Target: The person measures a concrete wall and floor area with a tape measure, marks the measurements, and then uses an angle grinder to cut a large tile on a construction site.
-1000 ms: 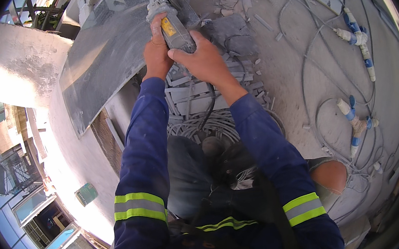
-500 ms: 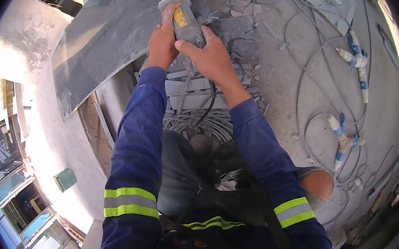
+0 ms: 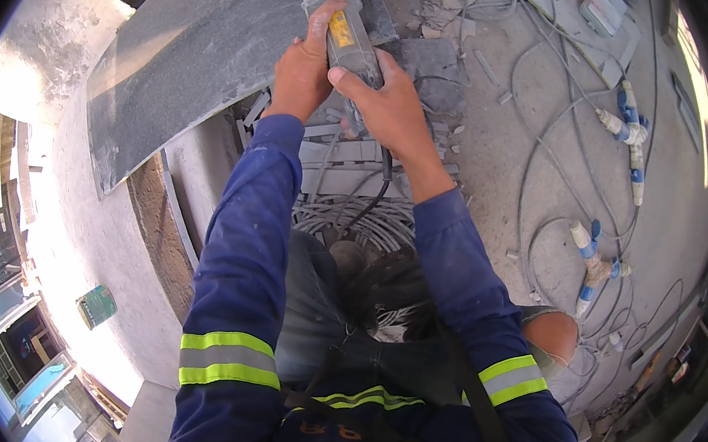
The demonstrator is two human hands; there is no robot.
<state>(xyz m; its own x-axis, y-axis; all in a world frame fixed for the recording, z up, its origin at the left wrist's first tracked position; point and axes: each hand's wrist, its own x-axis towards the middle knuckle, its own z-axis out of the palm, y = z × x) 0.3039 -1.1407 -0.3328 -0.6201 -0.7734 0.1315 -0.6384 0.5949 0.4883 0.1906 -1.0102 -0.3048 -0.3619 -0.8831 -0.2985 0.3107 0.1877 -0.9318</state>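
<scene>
An angle grinder (image 3: 351,44), grey with dust and marked by a yellow label, is gripped in both hands at the far edge of a dark stone slab (image 3: 191,70). My left hand (image 3: 304,71) wraps the left side of its body near the head. Around the rear of the body closes my right hand (image 3: 387,105), thumb on top. The grinder's head lies over the slab's right end; its disc cannot be made out clearly. From its rear a black cable (image 3: 385,170) runs down toward my legs.
Cut stone strips (image 3: 338,150) and a coil of grey cable (image 3: 319,214) lie below the grinder. Cables with blue-and-white connectors (image 3: 634,133) cross the dusty floor at right, near a board with electrical boxes (image 3: 604,9). A green tin (image 3: 97,306) stands at left.
In the picture, the grinder and both hands have shifted slightly right along the slab's end. My grip stays the same. The surroundings have shifted a little with my head.
</scene>
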